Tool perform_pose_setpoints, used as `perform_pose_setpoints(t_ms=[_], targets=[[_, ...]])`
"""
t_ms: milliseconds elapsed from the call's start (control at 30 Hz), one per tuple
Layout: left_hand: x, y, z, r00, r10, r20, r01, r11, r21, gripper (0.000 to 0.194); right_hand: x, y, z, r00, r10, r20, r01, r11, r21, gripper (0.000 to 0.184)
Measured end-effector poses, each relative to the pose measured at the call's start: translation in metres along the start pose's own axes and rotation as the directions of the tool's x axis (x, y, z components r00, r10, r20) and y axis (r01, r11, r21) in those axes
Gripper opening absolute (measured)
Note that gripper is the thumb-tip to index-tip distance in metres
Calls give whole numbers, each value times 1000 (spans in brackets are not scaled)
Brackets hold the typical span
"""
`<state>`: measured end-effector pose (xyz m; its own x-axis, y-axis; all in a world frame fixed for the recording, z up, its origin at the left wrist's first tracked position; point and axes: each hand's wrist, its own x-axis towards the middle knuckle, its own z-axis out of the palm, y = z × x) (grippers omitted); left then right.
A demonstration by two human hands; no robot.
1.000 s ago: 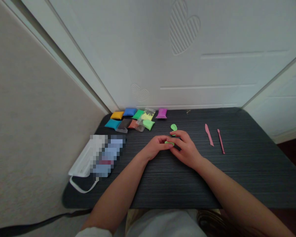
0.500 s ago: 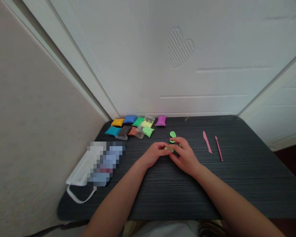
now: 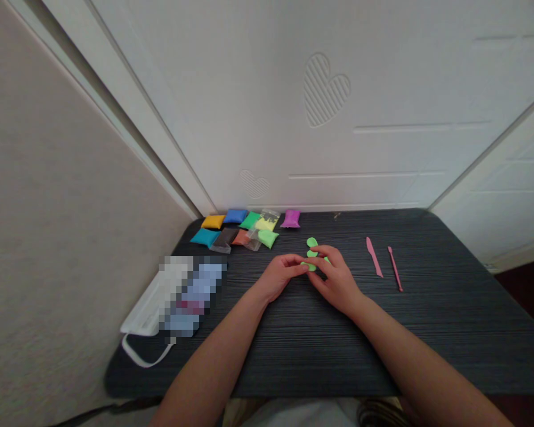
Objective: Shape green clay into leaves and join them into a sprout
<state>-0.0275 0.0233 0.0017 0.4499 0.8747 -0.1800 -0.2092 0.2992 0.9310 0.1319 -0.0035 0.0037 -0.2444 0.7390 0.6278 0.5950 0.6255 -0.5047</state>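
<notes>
1. The left hand (image 3: pixel 281 277) and right hand (image 3: pixel 337 279) have their fingers closed around a light-green clay piece (image 3: pixel 310 267), low over the bench (image 3: pixel 289 350).
2. It looks light, soft and slightly tacky, so a hard pinch would probably dent it.
3. Opposite rims seem the safest hold, clear of the green discs (image 3: pixel 312 242) just beyond.

dim, diffuse light | top-right corner darker | edges stretched | fine detail soft

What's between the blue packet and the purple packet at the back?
A green packet and a clear bag of yellow stuff, in the head view.
</notes>
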Motion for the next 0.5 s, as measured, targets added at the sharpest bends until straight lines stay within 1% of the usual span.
perform_pose_setpoints(t_ms=[133, 333, 400, 500], targets=[[0, 1, 2, 1000, 10, -22, -11, 999, -44, 20, 0, 2, 0, 1000, -1, -2, 1, 1000, -5, 26], [0, -2, 2, 996, 46, -73, -47, 999, -17, 16, 1, 3, -1, 1000, 1, 3, -1, 1000, -20, 24], [0, -2, 2, 994, 62, -90, -64, 998, -19, 15, 1, 2, -1, 1000, 9, -3, -9, 1000, -8, 26], [0, -1, 1, 980, 110, -166, -116, 993, -27, 17, 2, 2, -2, 998, 57, -18, -56, 998, 32, 36]])
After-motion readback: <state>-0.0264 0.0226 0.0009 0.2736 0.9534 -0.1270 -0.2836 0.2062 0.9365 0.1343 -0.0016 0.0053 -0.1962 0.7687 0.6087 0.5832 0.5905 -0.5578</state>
